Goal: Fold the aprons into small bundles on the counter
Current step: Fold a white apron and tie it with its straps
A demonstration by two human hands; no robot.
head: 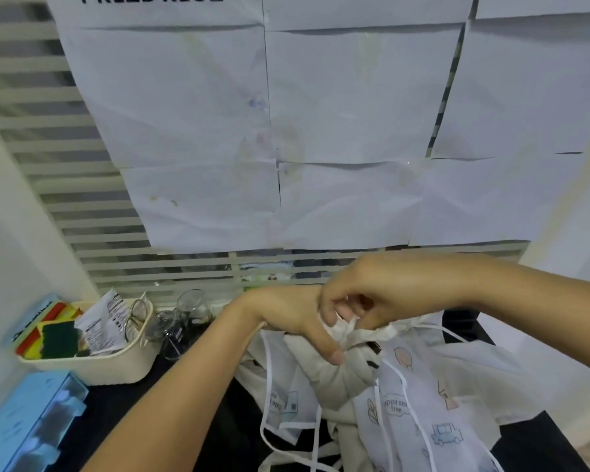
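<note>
Closest to my view, the left forearm comes up from the lower left, and the left hand (297, 321) has its fingers curled round a bunched cream apron (324, 379), the thumb pressed on the gathered cloth. From the right, my feed shows the right hand (365, 301) just above it, fingers bent and pinching the top of the same bunch. Both hands hold this apron lifted off the black counter (218, 437), while its lower part drapes onto the heap below. A printed apron (423, 403) with a small car and the words "happy and free" lies spread under it, white straps (269, 386) looping over the counter's edge. To the left stands a cream basket (116, 362) holding a green and yellow sponge (58, 338) and a crumpled packet (106, 321); a glass jar (171, 330) lies beside it. A blue box (31, 424) sits at the lower left. Paper sheets (321, 131) cover the slatted blinds (48, 131) behind.
</note>
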